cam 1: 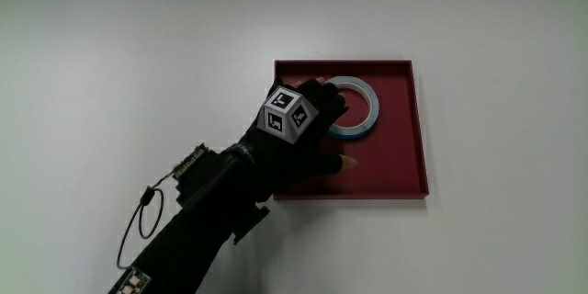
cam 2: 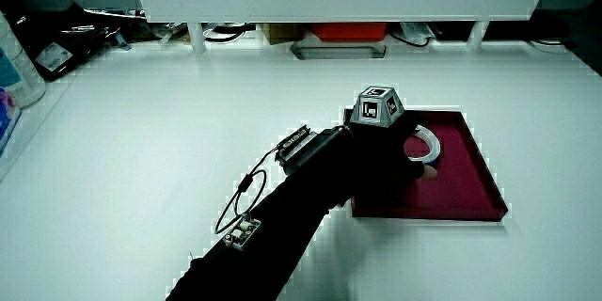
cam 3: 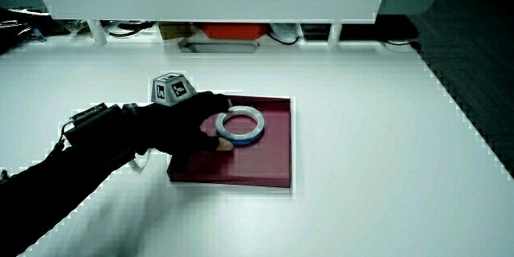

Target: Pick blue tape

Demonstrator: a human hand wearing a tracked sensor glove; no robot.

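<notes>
Now the forearm [cam 1: 197, 225] reaches across the white table [cam 1: 110, 55] to the dark red tray [cam 1: 395, 170], which serves as the landmark. Over the tray's edge is the hand [cam 1: 308, 133], the patterned cube [cam 1: 287, 115] on its back, and its fingers [cam 3: 210, 104] curl onto the rim of the blue tape [cam 1: 356, 108] (a pale ring with a blue side), pinching it. That tape lies flat inside the tray, in the part farther from the person; in a side view it shows only partly [cam 2: 425, 143] past the hand.

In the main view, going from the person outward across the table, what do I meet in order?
Forearm → patterned cube on the back of the hand → blue tape in the red tray → the tray's farthest wall.
</notes>
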